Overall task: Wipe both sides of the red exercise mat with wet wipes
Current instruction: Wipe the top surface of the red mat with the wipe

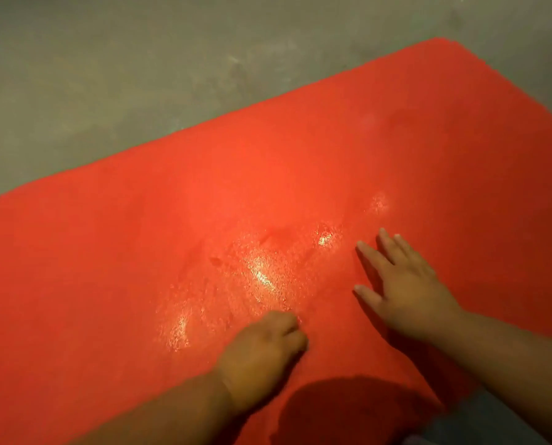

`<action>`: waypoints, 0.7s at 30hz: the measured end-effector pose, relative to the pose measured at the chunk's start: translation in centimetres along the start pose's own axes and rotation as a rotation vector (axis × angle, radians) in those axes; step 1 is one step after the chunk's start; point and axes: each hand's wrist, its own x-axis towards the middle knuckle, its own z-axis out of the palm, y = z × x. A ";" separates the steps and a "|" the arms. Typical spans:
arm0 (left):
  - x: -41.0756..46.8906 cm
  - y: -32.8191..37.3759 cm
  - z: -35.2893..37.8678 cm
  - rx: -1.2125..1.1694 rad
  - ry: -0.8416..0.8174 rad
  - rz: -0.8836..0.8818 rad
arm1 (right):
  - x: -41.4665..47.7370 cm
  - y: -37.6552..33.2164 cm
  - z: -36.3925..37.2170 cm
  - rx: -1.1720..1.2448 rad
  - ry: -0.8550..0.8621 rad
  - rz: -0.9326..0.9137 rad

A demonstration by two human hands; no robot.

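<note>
A bare grey concrete floor point(139, 75) is carrying the red exercise mat point(396, 139), which is lying flat and running diagonally from the lower left to the upper right of the view. A person is reaching over its near edge with 2 bare forearms. The left grip point(263, 350) is curling into a fist, resting on the mat close to that edge. No wet wipe is showing, and whether 1 is bunched inside the fist cannot be told. The right grip point(403, 284) is lying flat near it, fingers spread and palm pressing on the mat, seemingly bracing the sheet so that it is not sliding or rucking under the rubbing. Wet streaks point(260, 274) are glinting just ahead of the fist. They suggest this middle patch of the upper face is being wiped, while the far end is looking dry. The other face is lying against the floor, so the flip appears not yet done.
</note>
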 end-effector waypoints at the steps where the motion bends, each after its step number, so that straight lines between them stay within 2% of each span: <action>1: -0.2 -1.3 -0.4 0.059 -0.052 0.178 | 0.4 0.1 0.1 0.002 -0.004 0.009; 2: 0.3 -3.2 -0.9 0.107 -0.062 0.267 | 0.6 0.1 0.3 -0.008 -0.001 0.007; 3: 1.5 -5.3 -1.7 0.163 -0.042 0.278 | 0.8 0.0 0.4 -0.025 0.009 -0.009; 4: 2.8 -7.6 -2.8 0.236 0.038 0.188 | 0.9 -0.3 0.6 -0.038 0.014 -0.031; 6: 4.9 -12.2 -5.9 0.286 0.259 -0.269 | 1.2 -0.9 0.9 -0.046 0.002 -0.083; 8: 5.5 -14.9 -7.4 0.077 0.460 -0.692 | 1.7 -1.5 1.0 -0.038 -0.007 -0.110; 9: 5.2 -14.5 -7.0 -0.021 0.510 -0.805 | 2.1 -1.8 1.0 -0.028 -0.002 -0.117; 10: 5.4 -13.0 -5.8 -0.018 0.526 -0.793 | 2.5 -2.0 1.0 -0.016 0.010 -0.118; 12: 4.7 -8.2 -2.4 -0.011 0.355 -0.588 | 3.2 -2.3 1.0 -0.003 0.030 -0.114; 14: 2.3 -4.6 1.1 -0.075 0.050 -0.218 | 3.5 -2.7 1.1 -0.009 0.028 -0.126; 15: 1.1 -4.4 1.6 -0.172 -0.060 -0.011 | 3.5 -2.8 1.2 -0.010 0.031 -0.133; 16: 0.8 -4.7 0.2 -0.187 -0.186 0.116 | 3.4 -2.8 1.3 -0.009 0.035 -0.136; 17: 1.1 -6.0 -0.9 -0.064 -0.172 0.218 | 3.2 -2.7 1.3 -0.009 0.040 -0.137; 18: 1.5 -8.1 -2.1 0.029 -0.070 0.230 | 3.1 -2.7 1.4 -0.013 0.048 -0.137; 19: 1.8 -10.4 -3.7 0.138 0.093 0.126 | 2.9 -2.7 1.5 -0.023 0.055 -0.138; 21: 3.4 -14.8 -6.9 0.236 0.383 -0.304 | 2.6 -2.7 1.7 -0.047 0.046 -0.135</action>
